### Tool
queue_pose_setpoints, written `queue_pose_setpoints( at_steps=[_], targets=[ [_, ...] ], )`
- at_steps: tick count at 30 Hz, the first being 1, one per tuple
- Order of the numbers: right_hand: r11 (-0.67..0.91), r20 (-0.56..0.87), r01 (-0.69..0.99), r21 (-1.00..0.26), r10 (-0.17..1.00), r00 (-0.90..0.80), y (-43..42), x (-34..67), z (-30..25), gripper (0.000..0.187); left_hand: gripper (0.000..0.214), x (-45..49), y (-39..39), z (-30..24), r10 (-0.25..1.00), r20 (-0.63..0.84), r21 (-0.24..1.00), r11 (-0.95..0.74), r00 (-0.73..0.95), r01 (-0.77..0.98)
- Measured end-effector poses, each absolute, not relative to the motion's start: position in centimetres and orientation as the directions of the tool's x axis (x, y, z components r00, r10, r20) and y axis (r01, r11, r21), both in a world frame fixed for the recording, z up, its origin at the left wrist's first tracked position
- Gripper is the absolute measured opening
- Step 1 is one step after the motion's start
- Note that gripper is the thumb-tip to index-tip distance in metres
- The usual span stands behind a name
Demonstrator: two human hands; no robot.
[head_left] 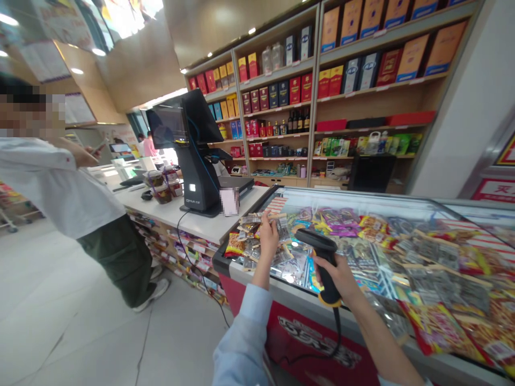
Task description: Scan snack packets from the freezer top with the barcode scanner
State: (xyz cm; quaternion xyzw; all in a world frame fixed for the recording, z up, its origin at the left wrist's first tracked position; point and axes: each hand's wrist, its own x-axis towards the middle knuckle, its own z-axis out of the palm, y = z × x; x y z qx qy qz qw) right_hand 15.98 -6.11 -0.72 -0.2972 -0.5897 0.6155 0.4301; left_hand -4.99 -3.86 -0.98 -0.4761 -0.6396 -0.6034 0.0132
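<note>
My right hand (pixel 337 274) is wrapped round the grip of a black and yellow handheld barcode scanner (pixel 317 241), whose head points left. A cable hangs from the scanner's base. At the left end of the glass-topped freezer (pixel 257 276), my left hand (pixel 269 235) is closed on a small clear snack packet (pixel 284 228) at a pile of similar ones. Its fingers partly hide the packet. Beside that pile lies a red and yellow snack bag (pixel 234 245). More snack packets (pixel 430 254) are heaped on the glass at right, with red bags (pixel 442 327) nearest me.
A black checkout terminal (pixel 199 182) stands on the white counter (pixel 173 217), near plastic tubs (pixel 161 187). A person in a white shirt (pixel 60 182) stands at left. Shelves (pixel 277 107) of boxes and bottles line the back. A cable (pixel 193 262) hangs down the counter front.
</note>
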Motion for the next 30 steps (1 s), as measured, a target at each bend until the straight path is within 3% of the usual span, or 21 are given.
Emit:
queue_pose_setpoints(
  at_steps=[12,21,30],
  targets=[
    [0.153,0.159,-0.053,-0.987,0.857,-0.49,-5.7,16.3,-1.2,0.029,0.043,-5.9,-3.5,1.2,0.576,0.604,0.754,-0.189,-0.551,0.629],
    [0.162,0.168,-0.056,-0.985,0.857,-0.487,-5.8,16.3,-0.8,0.029,0.042,-6.6,-3.3,3.4,0.55,0.655,0.714,-0.226,-0.519,0.662],
    [0.029,0.117,-0.202,-0.979,0.891,-0.438,-5.5,15.1,-1.3,0.036,0.03,-8.7,-3.8,1.6,0.53,0.671,0.69,-0.189,-0.518,0.699]
  ],
)
